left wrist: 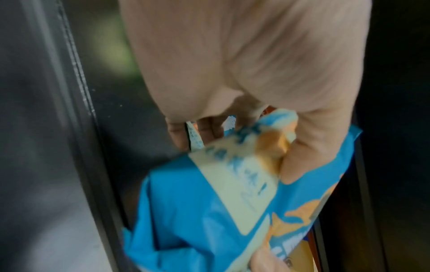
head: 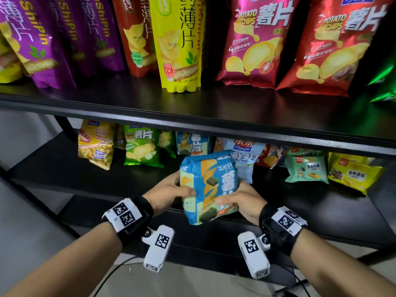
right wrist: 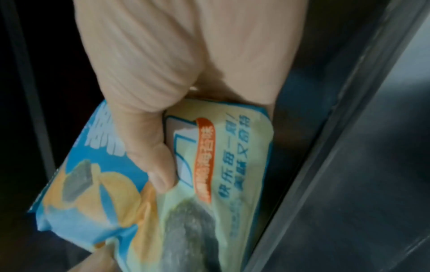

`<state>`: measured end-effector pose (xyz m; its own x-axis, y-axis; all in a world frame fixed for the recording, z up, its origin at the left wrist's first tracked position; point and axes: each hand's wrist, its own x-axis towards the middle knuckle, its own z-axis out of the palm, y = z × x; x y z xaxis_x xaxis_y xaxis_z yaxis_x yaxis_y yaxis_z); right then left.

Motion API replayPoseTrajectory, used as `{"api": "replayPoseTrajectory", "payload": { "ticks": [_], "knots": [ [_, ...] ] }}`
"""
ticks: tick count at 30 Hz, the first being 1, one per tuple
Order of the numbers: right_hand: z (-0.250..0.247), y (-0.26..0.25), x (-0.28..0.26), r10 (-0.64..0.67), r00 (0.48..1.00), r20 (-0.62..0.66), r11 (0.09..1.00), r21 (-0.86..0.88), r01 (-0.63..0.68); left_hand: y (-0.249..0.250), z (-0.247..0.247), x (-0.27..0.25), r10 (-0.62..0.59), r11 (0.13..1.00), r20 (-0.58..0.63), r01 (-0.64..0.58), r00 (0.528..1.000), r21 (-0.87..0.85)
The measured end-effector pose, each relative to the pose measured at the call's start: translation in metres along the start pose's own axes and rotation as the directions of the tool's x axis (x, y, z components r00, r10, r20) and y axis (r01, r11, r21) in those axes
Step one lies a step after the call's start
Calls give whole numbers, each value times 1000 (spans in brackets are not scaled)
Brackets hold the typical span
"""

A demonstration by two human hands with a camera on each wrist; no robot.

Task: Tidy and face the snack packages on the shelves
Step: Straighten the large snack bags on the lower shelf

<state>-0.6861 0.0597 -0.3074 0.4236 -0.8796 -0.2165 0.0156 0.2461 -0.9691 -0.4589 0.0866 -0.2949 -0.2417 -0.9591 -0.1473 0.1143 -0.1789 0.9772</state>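
— Black metal shelving (head: pixel 214 116) fills my view, two tiers of it. What are you holding?

— Both my hands are on a pale-blue crinkly plastic chip bag printed with orange crisps and dark seaweed squares (head: pixel 209 185). I have it just in front of the lower shelf's (head: pixel 64 168) front edge, upright and tilted a little, front face toward me.

— How do the hands sit on that blue bag?

— My left hand (head: pixel 169 190) wraps its left edge, thumb across the front, fingers curled behind. My right hand (head: pixel 242 202) grips the lower right corner, thumb (right wrist: pixel 153 162) pressed on the front, fingers under the back.

— What is nearest the blue bag?

— Directly behind it stands a second blue bag of the same print (head: pixel 192 144). Just right of the held bag is a white and blue shrimp-cracker packet (head: pixel 246 155), then further right a mint-green packet (head: pixel 306 170) and a yellow packet (head: pixel 353 172). Left of it stand a green potato-chip bag (head: pixel 143 146) and a yellow-orange shrimp-stick bag (head: pixel 96 142).

— And above?

— On the upper tier, tall purple pouches (head: pixel 42 39), a yellow pouch (head: pixel 177 43) and red potato-chip bags (head: pixel 255 39).
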Motion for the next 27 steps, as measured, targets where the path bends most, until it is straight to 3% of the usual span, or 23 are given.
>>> {"api": "replayPoseTrajectory", "payload": {
  "ticks": [2, 4, 6, 8, 12, 15, 21, 27],
  "knots": [
    [-17, 3, -1, -43, 990, -134, 999, -11, 42, 4, -7, 10, 50, 998, -59, -47, 997, 48],
    [-36, 5, -4, -96, 963, -253, 995, -57, 84, 5, -21, 27, 127, 982, -239, -89, 963, 166],
    [-54, 9, -7, -141, 919, -368, 985, -143, 94, 5, -36, 47, 166, 962, -374, -67, 912, 263],
    [-69, 17, -10, -149, 878, -456, 980, -190, 67, 5, -46, 65, 151, 960, -426, -30, 892, 277],
    [-85, 31, -17, -186, 814, -550, 967, -248, 54, 8, -56, 103, 130, 962, -388, -20, 913, 274],
    [-86, 33, -17, -228, 785, -575, 953, -298, 58, 5, -66, 131, 61, 948, -393, 69, 917, 310],
    [-85, 36, -17, -217, 769, -601, 969, -230, 93, 2, -83, 173, -14, 887, -405, 198, 914, 418],
    [-88, 38, -21, -221, 759, -612, 966, -245, 83, -7, -79, 185, 33, 904, -400, 144, 916, 404]
  ]
}}
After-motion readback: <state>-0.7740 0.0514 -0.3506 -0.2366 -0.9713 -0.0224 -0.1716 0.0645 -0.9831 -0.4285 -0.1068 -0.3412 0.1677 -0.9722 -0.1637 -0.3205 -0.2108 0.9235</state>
